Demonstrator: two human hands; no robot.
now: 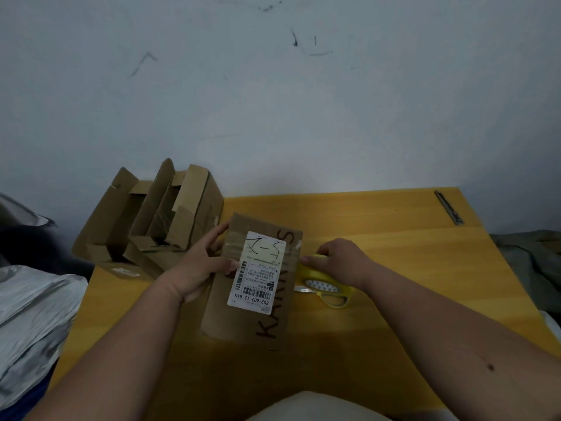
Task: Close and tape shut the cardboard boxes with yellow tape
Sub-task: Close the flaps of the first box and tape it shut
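The left hand (194, 268) is gripping the left edge of the long brown cardboard box with the white label (258, 281), which is lying pointing away from the person. The right hand (337, 262) is curling over the round roll of yellow tape (326, 287), sitting just right of the box.

Closed cardboard box (258, 284) with white shipping label, flat at table centre. Yellow tape roll (321, 281) just right of it. Open boxes (158, 220) stacked far left, flaps up.

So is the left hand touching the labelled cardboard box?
Touching. The head view shows the left hand gripping the cardboard box's left edge, thumb lying on its top face beside the shipping label.
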